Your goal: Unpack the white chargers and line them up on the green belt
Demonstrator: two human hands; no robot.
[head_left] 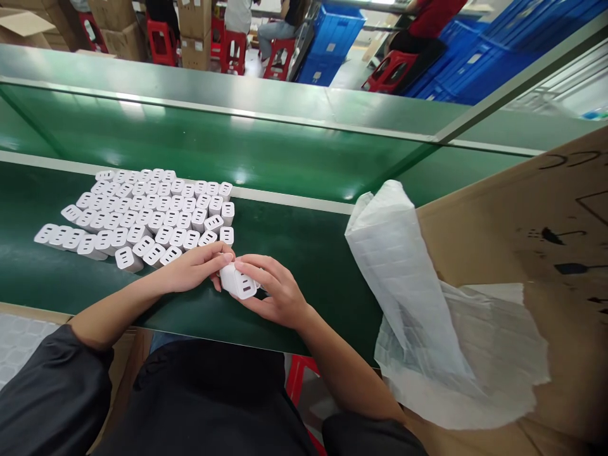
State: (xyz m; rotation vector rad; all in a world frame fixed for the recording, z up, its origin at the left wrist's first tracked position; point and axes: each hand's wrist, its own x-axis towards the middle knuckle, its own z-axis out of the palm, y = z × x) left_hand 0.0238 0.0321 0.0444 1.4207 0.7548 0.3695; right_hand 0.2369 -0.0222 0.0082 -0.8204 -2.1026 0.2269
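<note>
A small white charger block (239,282) with ports on its face sits between both hands at the near edge of the green belt (304,247). My left hand (194,267) pinches its left end with closed fingers. My right hand (273,288) curls round it from the right and underneath. Just left of the hands, several matching white chargers (147,212) lie in neat rows on the belt, ports facing up.
A white foam sheet (427,316) hangs out of a large open cardboard box (546,228) at the right. Behind the belt runs a green shelf with metal rails (228,111). Other people sit on red stools (280,54) near blue crates (337,35) and cartons.
</note>
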